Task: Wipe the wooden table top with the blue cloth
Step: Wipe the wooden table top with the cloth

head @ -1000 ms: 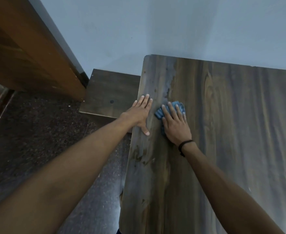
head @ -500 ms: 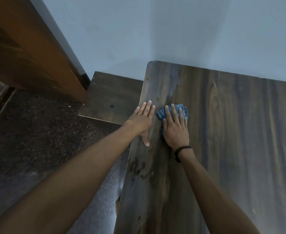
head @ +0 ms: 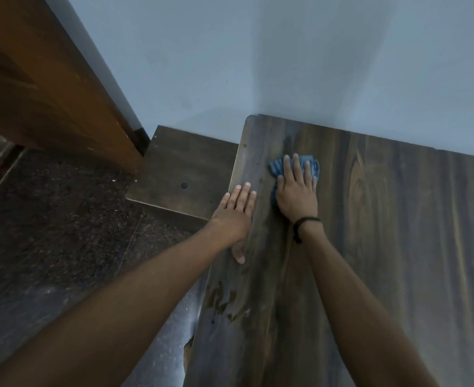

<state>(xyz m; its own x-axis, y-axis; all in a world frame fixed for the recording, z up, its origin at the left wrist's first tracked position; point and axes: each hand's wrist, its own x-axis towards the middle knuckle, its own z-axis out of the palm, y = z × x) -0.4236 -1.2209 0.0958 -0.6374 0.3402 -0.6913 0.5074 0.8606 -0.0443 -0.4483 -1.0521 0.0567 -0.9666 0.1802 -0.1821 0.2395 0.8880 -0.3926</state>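
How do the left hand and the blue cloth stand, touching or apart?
Apart. The head view shows a strip of bare table between the left hand and the blue cloth.

Two hands (head: 237, 216) (head: 297, 196) — one blue cloth (head: 275, 166), two tables (head: 398, 247) (head: 180, 166).

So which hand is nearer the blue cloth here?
Right. The right hand lies flat on the blue cloth; the left hand rests on the table top near its left edge, beside the cloth, apart from it.
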